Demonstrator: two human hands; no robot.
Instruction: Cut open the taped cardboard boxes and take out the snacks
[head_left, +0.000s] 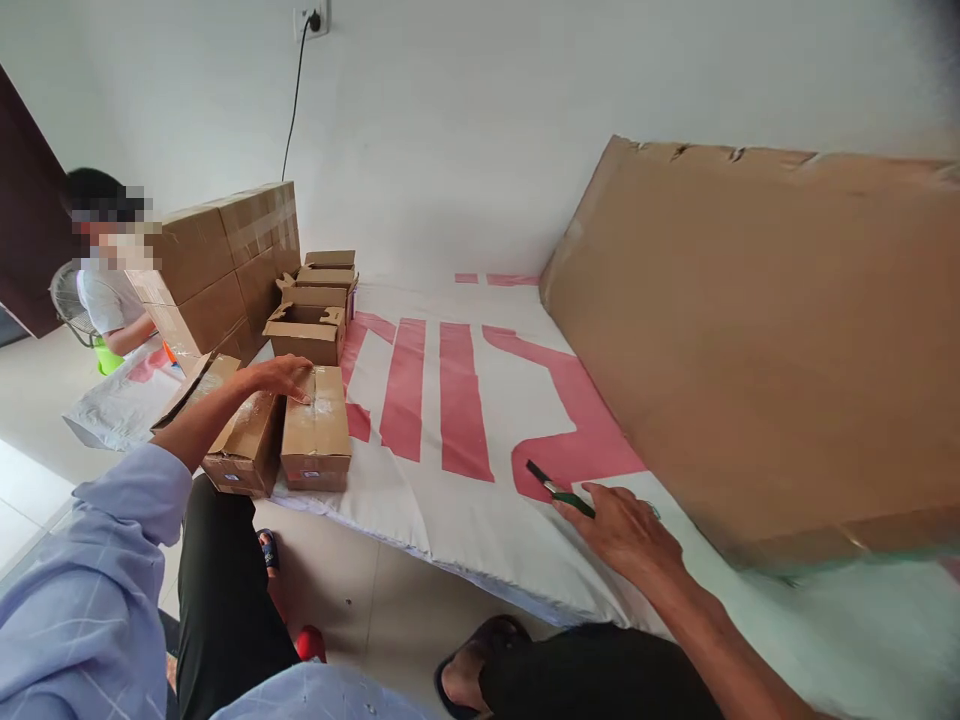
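My left hand (pixel 282 377) lies on the far part of the top of a small closed cardboard box (pixel 319 425), fingers stretched out and thumb apart. Clear tape shows along that box's top seam. Close on its left stands another taped cardboard box (pixel 251 430), partly under my left forearm. My right hand (pixel 626 525) is closed around a utility knife (pixel 564 494) with a dark blade and green handle. The blade points away to the left, low over the cloth-covered table (pixel 420 500); whether it touches the cloth I cannot tell.
Several open cardboard boxes (pixel 304 340) stand beyond my left hand, beside a stack of closed boxes (pixel 217 270). A large cardboard sheet or box (pixel 765 350) leans on the right. A person (pixel 109 290) sits at the far left. A black cord (pixel 295 100) hangs from a wall socket.
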